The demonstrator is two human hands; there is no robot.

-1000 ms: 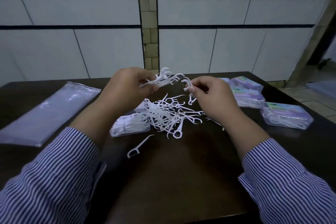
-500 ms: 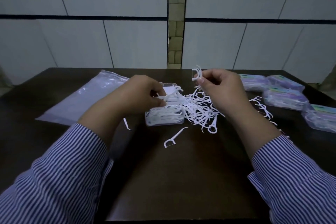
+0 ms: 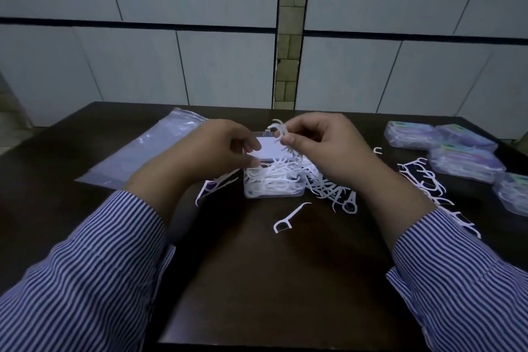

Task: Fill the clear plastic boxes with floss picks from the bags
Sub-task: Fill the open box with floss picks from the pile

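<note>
1. The right hand (image 3: 323, 148) has its fingers curled and pinches a few picks (image 3: 279, 131) above the open box (image 3: 273, 180); their lower ends are hidden behind the fingers.
2. The left hand (image 3: 211, 148) hangs over the box's left edge with fingers curled down. Its fingertips are at the picks there, but whether it grips any cannot be told.
3. The box sits at the middle of the table (image 3: 257, 280), heaped with white picks; its raised lid (image 3: 264, 147) is partly covered by both hands.
4. A loose pile (image 3: 328, 188) lies just right of the box, partly under the right wrist; one single pick (image 3: 288, 218) lies apart in front.
5. More picks trail along the right sleeve (image 3: 468, 280).
6. Closed boxes (image 3: 463, 163) stand at far right, contents blurred, the nearest cut off by the frame.
7. A clear bag (image 3: 148, 157) lies flat at left; what it holds is unclear.
</note>
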